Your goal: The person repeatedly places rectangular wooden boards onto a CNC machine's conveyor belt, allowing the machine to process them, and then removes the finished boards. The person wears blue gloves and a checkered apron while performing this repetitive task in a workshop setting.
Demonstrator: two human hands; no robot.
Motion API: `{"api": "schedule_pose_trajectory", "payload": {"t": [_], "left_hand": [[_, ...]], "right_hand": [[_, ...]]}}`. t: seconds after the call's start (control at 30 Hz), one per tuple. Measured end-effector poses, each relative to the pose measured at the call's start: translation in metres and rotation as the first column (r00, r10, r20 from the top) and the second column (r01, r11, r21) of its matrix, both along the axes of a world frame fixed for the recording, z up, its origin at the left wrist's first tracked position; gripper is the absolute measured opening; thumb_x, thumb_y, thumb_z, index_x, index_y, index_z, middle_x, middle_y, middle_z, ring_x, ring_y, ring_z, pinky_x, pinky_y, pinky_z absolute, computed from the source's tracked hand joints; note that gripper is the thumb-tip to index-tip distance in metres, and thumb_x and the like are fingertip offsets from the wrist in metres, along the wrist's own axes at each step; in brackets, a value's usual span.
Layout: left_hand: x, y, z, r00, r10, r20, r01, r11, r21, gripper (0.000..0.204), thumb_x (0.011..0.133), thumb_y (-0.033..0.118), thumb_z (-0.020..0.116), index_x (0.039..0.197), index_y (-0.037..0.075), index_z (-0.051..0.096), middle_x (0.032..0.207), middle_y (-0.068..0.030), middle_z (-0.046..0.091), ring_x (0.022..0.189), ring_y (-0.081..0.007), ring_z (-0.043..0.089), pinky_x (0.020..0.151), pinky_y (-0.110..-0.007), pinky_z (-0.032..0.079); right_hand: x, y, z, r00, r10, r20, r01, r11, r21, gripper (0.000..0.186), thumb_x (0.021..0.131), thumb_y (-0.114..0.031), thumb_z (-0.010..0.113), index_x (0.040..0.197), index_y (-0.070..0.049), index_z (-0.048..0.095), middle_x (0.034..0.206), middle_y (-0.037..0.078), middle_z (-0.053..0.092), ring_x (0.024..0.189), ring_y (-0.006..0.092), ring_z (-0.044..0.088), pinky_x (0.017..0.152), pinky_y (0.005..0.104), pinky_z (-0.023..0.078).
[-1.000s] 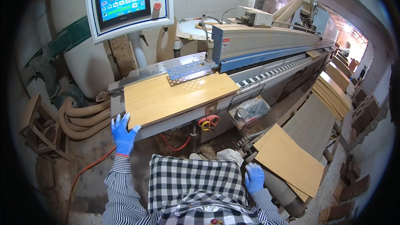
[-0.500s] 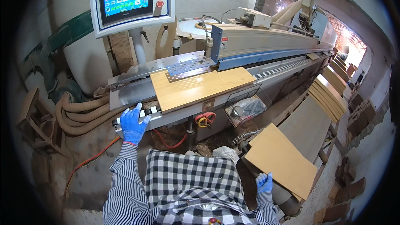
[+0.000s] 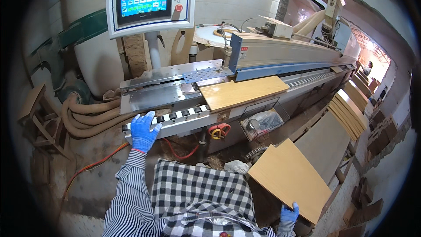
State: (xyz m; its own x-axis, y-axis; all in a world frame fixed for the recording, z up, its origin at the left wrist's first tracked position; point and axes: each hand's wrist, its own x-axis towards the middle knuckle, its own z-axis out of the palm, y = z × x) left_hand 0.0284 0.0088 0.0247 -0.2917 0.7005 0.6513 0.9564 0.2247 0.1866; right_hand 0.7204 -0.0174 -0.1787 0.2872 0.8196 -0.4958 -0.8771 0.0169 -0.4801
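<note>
My left hand [image 3: 144, 132], in a blue glove, lies with fingers apart on the near left end of the machine's roller rail [image 3: 184, 113]. At the lower right, my gloved right hand [image 3: 289, 213] grips the near edge of a pale wood panel [image 3: 291, 180], thumb on top and the other fingers mostly hidden below. That panel sits tilted above a stack or support, and a corner of another board shows under it. Another wood panel [image 3: 241, 92] lies on the machine bed, partly under the long blue-edged beam [image 3: 280, 59].
A control box with a lit screen [image 3: 147, 2] stands at the far left. Red-and-yellow-handled scissors [image 3: 219, 131] hang on the machine's front beside a wire basket [image 3: 265, 120]. Stacked panels [image 3: 346, 112] stand at the right. Thick hoses [image 3: 92, 116] lie at the left.
The panel on the machine has slid right and away along the rail, uncovering more rollers. My right hand has shifted slightly right and nearer, and the panel it holds has turned. The view has shifted slightly.
</note>
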Motion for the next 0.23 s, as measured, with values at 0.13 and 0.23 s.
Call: {"api": "schedule_pose_trajectory", "payload": {"t": [0.13,0.23], "left_hand": [[-0.005,-0.008,-0.004,1.0,-0.029,0.003,0.029,0.999,-0.026,0.055,0.084,0.038,0.066,0.129,0.008,0.055,0.128,-0.0111,0.058,0.119,-0.0246,0.052,0.114,-0.044,0.024],[-0.004,-0.012,0.001,0.999,-0.039,-0.003,0.039,0.998,-0.045,0.057,0.084,0.039,0.066,0.13,0.008,0.054,0.13,-0.0115,0.057,0.122,-0.0243,0.05,0.116,-0.045,0.021]], "right_hand": [[-0.019,-0.013,0.03,0.983,0.08,0.168,-0.111,0.977,0.184,0.039,0.079,-0.013,0.068,0.116,-0.008,0.058,0.116,0.01,0.063,0.105,0.0281,0.059,0.092,0.0486,0.048],[-0.004,-0.014,0.022,0.932,0.246,0.268,-0.299,0.938,0.177,0.05,0.08,-0.02,0.068,0.127,-0.009,0.053,0.124,0.013,0.06,0.117,0.0283,0.056,0.103,0.0539,0.041]]}}
